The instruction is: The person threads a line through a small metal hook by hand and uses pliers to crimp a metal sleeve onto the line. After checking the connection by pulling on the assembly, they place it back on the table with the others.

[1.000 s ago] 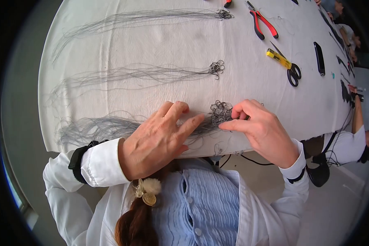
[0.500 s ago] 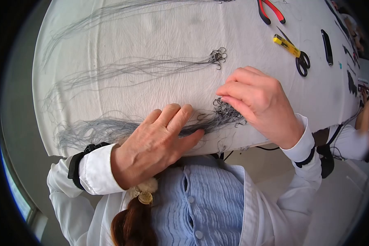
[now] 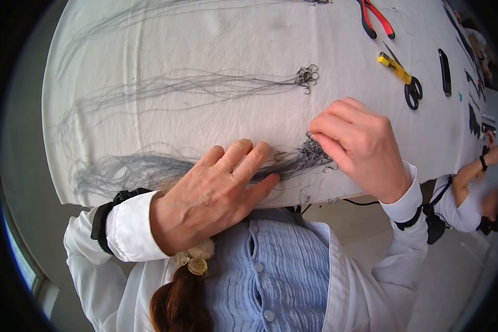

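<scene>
A thick bundle of grey fishing line [image 3: 122, 171] lies along the table's near edge. At its right end is a tangled cluster of dark fish hooks [image 3: 315, 155]. My left hand [image 3: 218, 188] rests palm down across the line, its fingers stretched out and slightly spread. At the top of the cluster, my right hand [image 3: 362, 146] pinches with thumb and forefinger; a dark hook shows at the fingertips, partly hidden by them. A smaller bunch of hooks [image 3: 307, 76] with its own lines lies farther back.
Yellow-and-black scissors [image 3: 403, 72] lie at the right, near red-handled pliers [image 3: 376, 19] and a black cutter-like tool [image 3: 444, 72]. Another hooked bunch of line [image 3: 166, 11] lies at the far edge. A co-worker's arm [image 3: 473, 174] shows at the far right.
The view has shifted, so the tabletop things appear slightly farther right. My right hand stays at the hook cluster, still pinching, and my left hand stays on the line. More of the co-worker shows.
</scene>
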`<state>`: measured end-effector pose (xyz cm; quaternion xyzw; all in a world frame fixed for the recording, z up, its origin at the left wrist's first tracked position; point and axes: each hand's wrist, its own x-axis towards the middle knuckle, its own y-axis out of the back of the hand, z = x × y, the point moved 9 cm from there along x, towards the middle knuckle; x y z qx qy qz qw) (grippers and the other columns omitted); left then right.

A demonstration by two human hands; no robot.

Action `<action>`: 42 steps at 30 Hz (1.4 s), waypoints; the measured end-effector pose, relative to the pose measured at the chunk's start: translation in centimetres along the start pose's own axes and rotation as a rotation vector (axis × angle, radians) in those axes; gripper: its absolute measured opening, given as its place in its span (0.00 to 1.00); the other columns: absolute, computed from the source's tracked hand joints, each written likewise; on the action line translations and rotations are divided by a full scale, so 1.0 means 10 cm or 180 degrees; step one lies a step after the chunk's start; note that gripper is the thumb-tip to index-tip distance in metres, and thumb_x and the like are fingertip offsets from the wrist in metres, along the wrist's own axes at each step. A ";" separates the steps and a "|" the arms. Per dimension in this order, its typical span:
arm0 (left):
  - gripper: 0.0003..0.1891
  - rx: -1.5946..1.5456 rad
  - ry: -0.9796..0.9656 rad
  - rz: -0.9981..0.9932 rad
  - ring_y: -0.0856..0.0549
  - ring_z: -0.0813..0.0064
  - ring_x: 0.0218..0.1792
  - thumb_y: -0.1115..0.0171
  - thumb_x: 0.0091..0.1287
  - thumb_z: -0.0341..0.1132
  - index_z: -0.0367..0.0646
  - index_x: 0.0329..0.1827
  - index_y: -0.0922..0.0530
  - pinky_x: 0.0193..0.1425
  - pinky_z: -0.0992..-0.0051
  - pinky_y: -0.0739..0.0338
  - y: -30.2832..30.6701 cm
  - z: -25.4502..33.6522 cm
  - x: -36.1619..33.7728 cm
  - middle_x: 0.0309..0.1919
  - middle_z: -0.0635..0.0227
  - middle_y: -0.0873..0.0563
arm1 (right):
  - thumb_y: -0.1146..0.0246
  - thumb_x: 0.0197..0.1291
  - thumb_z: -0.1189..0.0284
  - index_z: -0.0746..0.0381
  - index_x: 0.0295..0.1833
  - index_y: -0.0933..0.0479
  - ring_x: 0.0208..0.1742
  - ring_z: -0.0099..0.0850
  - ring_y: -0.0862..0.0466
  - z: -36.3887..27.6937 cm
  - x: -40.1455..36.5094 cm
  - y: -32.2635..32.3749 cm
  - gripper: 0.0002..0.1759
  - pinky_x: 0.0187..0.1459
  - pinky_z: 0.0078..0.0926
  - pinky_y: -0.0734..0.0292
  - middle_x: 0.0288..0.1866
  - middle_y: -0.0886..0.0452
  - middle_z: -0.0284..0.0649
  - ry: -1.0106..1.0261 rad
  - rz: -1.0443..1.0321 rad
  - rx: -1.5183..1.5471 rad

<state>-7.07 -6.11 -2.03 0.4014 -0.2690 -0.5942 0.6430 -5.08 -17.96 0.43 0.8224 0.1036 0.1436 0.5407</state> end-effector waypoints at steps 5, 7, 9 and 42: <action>0.22 0.0086 -0.0092 0.0066 0.28 0.56 0.57 0.38 0.54 0.30 0.40 0.55 0.23 0.55 0.65 0.26 0.01 0.04 -0.03 0.59 0.53 0.32 | 0.37 0.50 0.83 0.65 0.29 0.27 0.22 0.28 0.24 0.35 -0.17 0.16 0.05 0.25 0.22 0.31 0.23 0.24 0.37 -0.1126 -0.0113 0.0676; 0.20 0.0301 -0.0152 0.0105 0.27 0.57 0.56 0.37 0.54 0.29 0.37 0.52 0.21 0.52 0.67 0.25 0.00 0.06 -0.04 0.58 0.54 0.29 | 0.37 0.50 0.83 0.65 0.29 0.26 0.23 0.25 0.23 0.39 -0.22 0.21 0.05 0.26 0.21 0.30 0.23 0.24 0.37 -0.1281 -0.0036 0.0813; 0.20 0.0406 -0.0213 0.0073 0.26 0.58 0.55 0.37 0.54 0.29 0.36 0.51 0.21 0.50 0.67 0.25 0.01 0.08 -0.03 0.57 0.55 0.28 | 0.37 0.50 0.84 0.66 0.29 0.26 0.24 0.23 0.23 0.41 -0.28 0.28 0.04 0.26 0.19 0.30 0.23 0.23 0.36 -0.1436 0.0045 0.0930; 0.20 -0.0939 0.0308 0.0103 0.16 0.57 0.43 0.29 0.49 0.25 0.39 0.46 0.21 0.44 0.67 0.18 0.51 -0.18 0.03 0.51 0.53 0.22 | 0.35 0.56 0.77 0.64 0.32 0.19 0.29 0.16 0.23 0.63 -0.48 0.14 0.02 0.32 0.13 0.28 0.25 0.20 0.30 -0.2405 0.0221 0.2847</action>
